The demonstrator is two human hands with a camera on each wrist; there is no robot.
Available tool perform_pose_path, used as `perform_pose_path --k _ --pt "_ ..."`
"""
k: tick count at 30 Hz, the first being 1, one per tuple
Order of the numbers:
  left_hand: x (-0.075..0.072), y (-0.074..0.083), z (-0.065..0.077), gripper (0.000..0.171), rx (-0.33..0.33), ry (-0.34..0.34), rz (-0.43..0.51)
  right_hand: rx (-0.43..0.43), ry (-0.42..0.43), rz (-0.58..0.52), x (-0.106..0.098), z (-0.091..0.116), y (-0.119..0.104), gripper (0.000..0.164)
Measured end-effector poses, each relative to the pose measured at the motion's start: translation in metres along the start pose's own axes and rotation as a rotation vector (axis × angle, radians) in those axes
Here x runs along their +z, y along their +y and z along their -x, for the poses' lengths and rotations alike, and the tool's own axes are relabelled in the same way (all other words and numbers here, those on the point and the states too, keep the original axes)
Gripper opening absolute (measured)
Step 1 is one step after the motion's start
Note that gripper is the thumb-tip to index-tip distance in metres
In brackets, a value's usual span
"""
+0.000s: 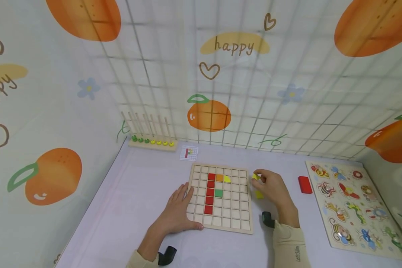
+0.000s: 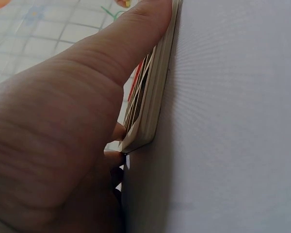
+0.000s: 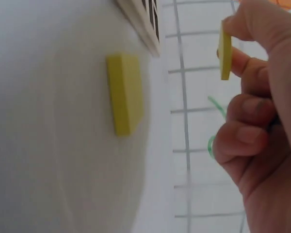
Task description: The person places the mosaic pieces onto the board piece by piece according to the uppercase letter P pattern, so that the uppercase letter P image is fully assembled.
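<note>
A wooden grid board (image 1: 236, 213) lies on the table with a column of red square tiles (image 1: 210, 192). Beside that column are an orange tile (image 1: 219, 178), a yellow triangle (image 1: 226, 179) and a green tile (image 1: 218, 193). My left hand (image 1: 178, 210) rests at the board's lower left corner, fingers spread along the left side and thumb on the front edge. Just right of the board, my right hand (image 1: 271, 186) pinches a small yellow tile (image 3: 225, 52) between thumb and finger, raised above the table. Another yellow tile (image 1: 259, 194) lies below that hand.
A small pattern card (image 1: 189, 153) lies behind the board. At the back left stands a peg rack (image 1: 153, 145) with green and yellow beads. To the right are a red block (image 1: 305, 185) and an insect puzzle board (image 1: 350, 223). A printed curtain hangs behind the table.
</note>
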State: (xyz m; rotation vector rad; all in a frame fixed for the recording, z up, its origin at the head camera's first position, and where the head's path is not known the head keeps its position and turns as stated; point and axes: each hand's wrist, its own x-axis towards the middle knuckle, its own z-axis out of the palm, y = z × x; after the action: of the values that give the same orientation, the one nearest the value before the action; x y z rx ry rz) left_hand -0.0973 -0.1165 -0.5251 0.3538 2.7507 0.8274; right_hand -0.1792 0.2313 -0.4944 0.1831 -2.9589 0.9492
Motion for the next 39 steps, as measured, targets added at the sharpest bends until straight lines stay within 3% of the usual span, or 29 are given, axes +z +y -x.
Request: perform_pose_path --k 15,25,39 --pt "0.002 -0.002 -0.001 0.135 -0.012 -0.005 -0.020 -0.089 -0.028 -0.013 0.016 0.004 -0.024 0.025" --pt "0.002 -0.003 -0.002 0.135 -0.009 -0.008 -0.019 -0.217 -0.079 -0.050 0.023 0.008 -0.037 0.021" --pt "0.003 -0.003 -0.002 0.136 -0.015 -0.004 -0.026 -0.197 -0.179 -0.030 0.041 0.013 -0.054 0.020"
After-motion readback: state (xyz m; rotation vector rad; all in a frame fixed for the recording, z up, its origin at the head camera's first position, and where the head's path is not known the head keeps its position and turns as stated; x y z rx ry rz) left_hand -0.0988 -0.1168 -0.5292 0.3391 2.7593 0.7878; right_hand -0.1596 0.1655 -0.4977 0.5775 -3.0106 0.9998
